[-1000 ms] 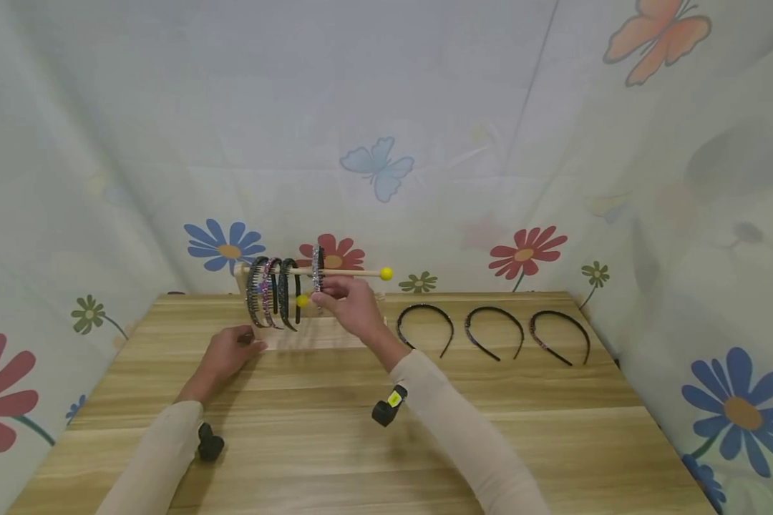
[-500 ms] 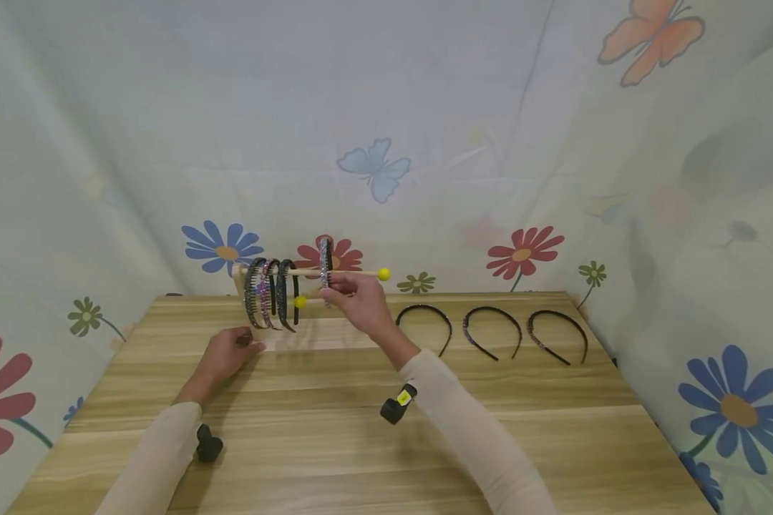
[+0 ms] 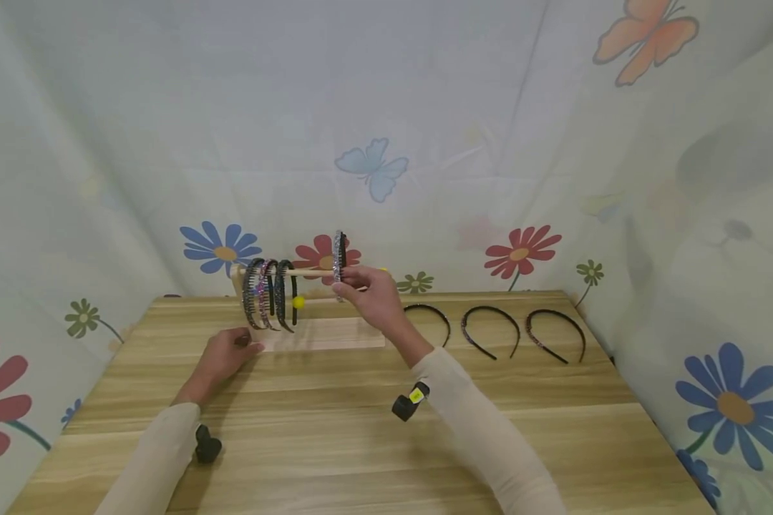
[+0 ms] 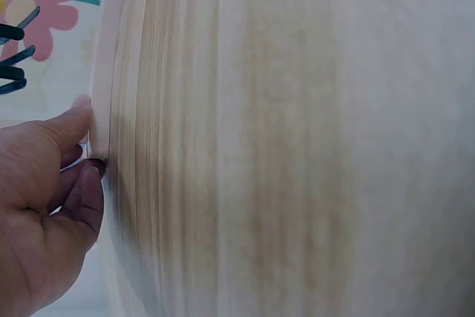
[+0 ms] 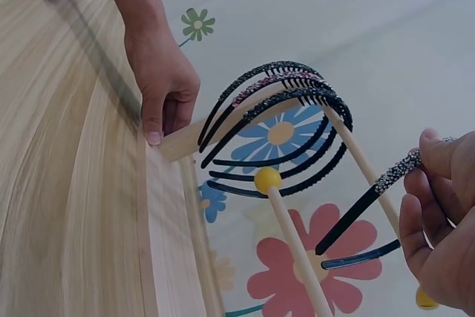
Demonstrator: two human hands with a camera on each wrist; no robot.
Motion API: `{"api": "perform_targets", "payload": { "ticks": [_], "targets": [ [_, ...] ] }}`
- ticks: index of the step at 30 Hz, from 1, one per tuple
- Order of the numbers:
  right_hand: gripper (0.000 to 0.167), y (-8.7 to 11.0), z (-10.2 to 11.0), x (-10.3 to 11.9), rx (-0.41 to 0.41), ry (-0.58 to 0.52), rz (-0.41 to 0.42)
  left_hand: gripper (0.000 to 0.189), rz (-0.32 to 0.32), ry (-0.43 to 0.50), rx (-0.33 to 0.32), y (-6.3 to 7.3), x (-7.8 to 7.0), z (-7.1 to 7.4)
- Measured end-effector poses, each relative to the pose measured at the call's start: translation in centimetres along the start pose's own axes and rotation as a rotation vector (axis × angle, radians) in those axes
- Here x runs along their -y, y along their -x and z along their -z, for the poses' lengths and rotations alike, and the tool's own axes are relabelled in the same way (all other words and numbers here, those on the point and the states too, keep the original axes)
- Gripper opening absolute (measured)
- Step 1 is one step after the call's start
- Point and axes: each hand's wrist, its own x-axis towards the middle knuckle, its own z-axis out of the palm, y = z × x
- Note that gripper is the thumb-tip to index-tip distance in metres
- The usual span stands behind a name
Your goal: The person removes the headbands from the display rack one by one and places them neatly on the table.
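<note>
My right hand [image 3: 376,297] pinches a silver glittery headband [image 3: 338,250] between thumb and fingers. That headband hangs around the upper rod of a wooden headband rack, near its yellow-tipped end, which the hand partly hides. My left hand [image 3: 225,354] holds the near left corner of the rack's flat base [image 3: 335,334]; in the left wrist view its thumb and fingers [image 4: 85,198] pinch the base's end. Several dark toothed headbands [image 5: 297,98], one with pink glitter, hang at the rack's left, by the upright. A yellow ball [image 5: 268,180] caps the lower rod.
Three thin black headbands lie in a row on the wooden table [image 3: 335,429] at the right: a left one [image 3: 447,322] partly behind my right hand, a middle one [image 3: 518,330] and a right one [image 3: 580,332]. A flowered cloth backdrop [image 3: 425,86] surrounds the table.
My right hand has slid the silver headband to the right along the upper rod, away from the other hanging headbands. The left hand stays at the base corner.
</note>
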Motion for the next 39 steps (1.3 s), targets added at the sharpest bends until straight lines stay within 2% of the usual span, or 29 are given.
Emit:
{"api": "perform_targets", "payload": {
  "ticks": [15,26,34,39],
  "targets": [
    [0.029,0.5,2.8,-0.4,-0.047,-0.028,-0.015,0.026,0.019,-0.003,0.016,-0.2,-0.1,0.0],
    [0.034,1.5,4.8,0.0,-0.063,0.029,-0.033,0.026,0.011,-0.012,0.011,-0.1,0.0,0.0],
    [0.029,2.0,6.5,-0.6,-0.099,0.027,0.027,0.028,0.008,-0.008,0.011,0.1,0.0,0.0],
    [0.029,2.4,7.5,-1.2,-0.118,0.047,0.012,0.032,0.009,-0.014,0.014,0.1,0.0,0.1]
  ]
}}
